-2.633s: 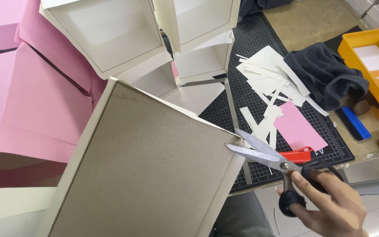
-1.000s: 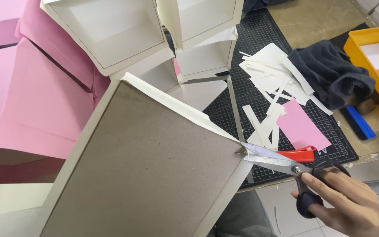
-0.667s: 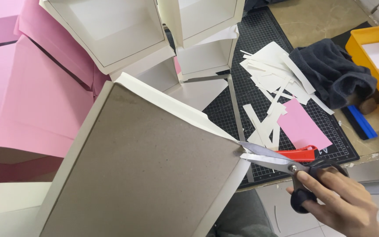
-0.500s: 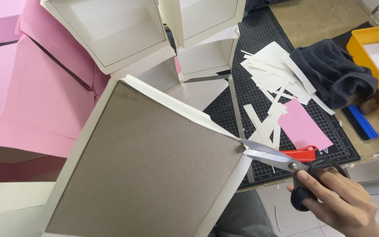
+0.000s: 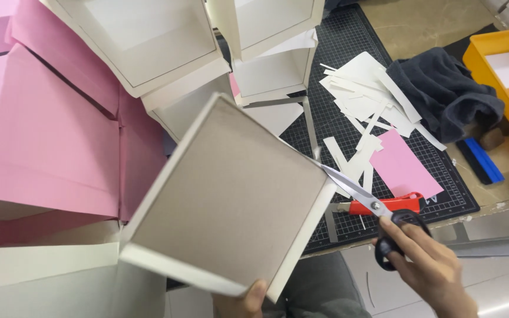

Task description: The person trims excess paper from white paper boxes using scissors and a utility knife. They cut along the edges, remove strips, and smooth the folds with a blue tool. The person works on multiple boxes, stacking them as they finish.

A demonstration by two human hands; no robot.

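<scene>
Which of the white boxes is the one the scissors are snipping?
The grey-bottomed box tray tilted up in the left hand. The scissors in the right hand meet its right corner. The other white boxes sit untouched behind.

The right hand point(image 5: 428, 265) has fingers curled closed low right; the left hand point(image 5: 244, 301) shows only fingertips.

The grey box lid point(image 5: 231, 194) has turned, and the scissors point(image 5: 360, 197) have closed.

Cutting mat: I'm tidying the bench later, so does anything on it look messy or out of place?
Yes. White paper strips lie scattered at odd angles over the cutting mat, some on a pink sheet. A dark cloth is bunched over its right edge. A red utility knife lies near its front edge.
</scene>
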